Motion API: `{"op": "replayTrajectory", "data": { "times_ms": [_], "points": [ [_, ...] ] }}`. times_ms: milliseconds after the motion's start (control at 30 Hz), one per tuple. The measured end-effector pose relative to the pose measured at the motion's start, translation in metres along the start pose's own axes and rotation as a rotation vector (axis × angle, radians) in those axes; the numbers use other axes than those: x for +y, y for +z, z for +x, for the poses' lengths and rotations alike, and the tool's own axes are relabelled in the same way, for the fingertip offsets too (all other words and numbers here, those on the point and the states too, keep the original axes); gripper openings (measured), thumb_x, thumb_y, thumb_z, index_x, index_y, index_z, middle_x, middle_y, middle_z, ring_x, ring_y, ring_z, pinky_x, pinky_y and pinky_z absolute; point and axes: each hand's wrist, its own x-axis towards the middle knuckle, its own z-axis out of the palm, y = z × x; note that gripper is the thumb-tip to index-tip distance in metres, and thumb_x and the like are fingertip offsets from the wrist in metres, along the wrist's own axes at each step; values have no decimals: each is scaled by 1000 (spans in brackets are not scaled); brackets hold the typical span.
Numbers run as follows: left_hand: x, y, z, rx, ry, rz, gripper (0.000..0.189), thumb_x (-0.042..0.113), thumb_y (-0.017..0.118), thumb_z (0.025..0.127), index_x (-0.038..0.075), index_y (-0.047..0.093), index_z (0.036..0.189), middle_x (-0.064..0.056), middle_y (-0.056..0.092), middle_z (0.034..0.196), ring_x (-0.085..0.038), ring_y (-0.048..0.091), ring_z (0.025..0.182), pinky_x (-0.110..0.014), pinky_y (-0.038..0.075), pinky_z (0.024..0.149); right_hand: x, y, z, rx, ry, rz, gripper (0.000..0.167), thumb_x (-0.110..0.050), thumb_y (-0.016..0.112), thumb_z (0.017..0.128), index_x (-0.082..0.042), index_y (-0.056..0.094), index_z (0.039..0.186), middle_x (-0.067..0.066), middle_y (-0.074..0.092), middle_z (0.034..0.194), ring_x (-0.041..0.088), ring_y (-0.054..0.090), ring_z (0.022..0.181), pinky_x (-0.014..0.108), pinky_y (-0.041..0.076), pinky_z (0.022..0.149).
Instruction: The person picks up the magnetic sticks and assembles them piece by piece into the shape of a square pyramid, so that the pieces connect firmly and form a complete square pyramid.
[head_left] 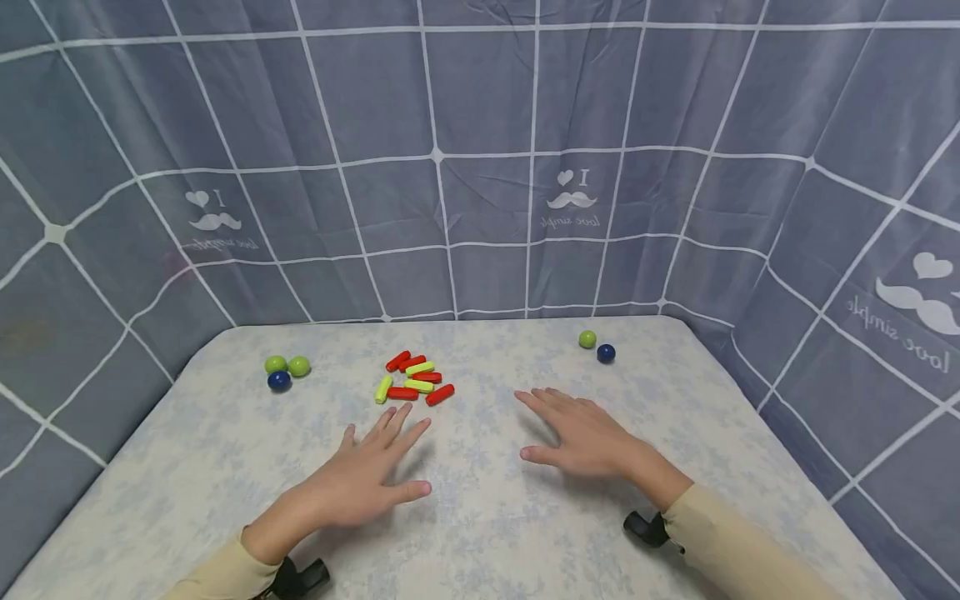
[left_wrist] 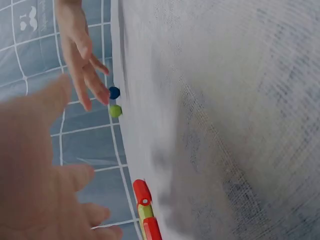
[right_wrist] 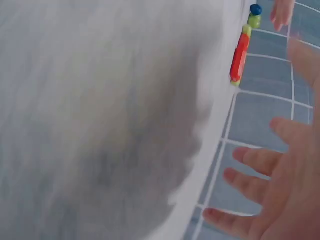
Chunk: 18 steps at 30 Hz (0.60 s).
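Note:
My left hand hovers over the table with fingers spread, holding nothing. Just beyond its fingertips lies a loose cluster of short red cylinders and yellow-green cylinders. The right hand, also spread and holding nothing, is over the table's right half. Farther back from it sit a green ball and a dark blue ball, side by side. In the left wrist view, a red cylinder shows near the left fingers. The right wrist view has straight fingers above their shadow on the cloth.
Two green balls and a dark blue ball are grouped at the back left. A pale patterned cloth covers the table. Grey-blue curtains with white grid lines hang behind it and along both sides.

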Motion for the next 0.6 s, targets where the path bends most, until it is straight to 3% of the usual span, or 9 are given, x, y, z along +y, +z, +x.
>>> {"op": "replayTrajectory", "data": {
  "times_ms": [167, 300, 433, 600],
  "points": [
    [-2, 0, 8, 126, -59, -82, 67, 50, 68, 93, 17, 51, 149, -10, 43, 157, -33, 41, 144, -60, 36, 111, -3, 4, 10, 35, -22, 244, 67, -52, 62, 97, -24, 42, 155, 3, 54, 149, 28, 52, 135, 54, 43, 106],
    [-6, 1, 19, 217, -125, -201, 49, 35, 72, 93, 13, 62, 136, -4, 64, 130, -23, 62, 116, -46, 52, 93, 1, 9, 19, 28, -24, 464, 54, -38, 64, 99, -13, 54, 146, 6, 65, 129, 23, 63, 114, 45, 50, 95],
    [-14, 4, 33, 278, -166, -296, 39, 29, 72, 93, 11, 67, 128, 1, 67, 105, -13, 61, 89, -33, 51, 72, 7, 12, 25, 25, 24, 615, 45, -34, 64, 99, -11, 60, 138, 2, 68, 112, 19, 66, 94, 38, 53, 80],
    [-21, 8, 49, 298, -208, -406, 34, 25, 71, 94, 9, 69, 124, 1, 66, 95, -13, 61, 80, -30, 50, 63, 13, 15, 30, 21, 111, 772, 41, -26, 65, 99, -6, 62, 134, 12, 69, 107, 24, 67, 80, 36, 53, 68]
  ]
}}
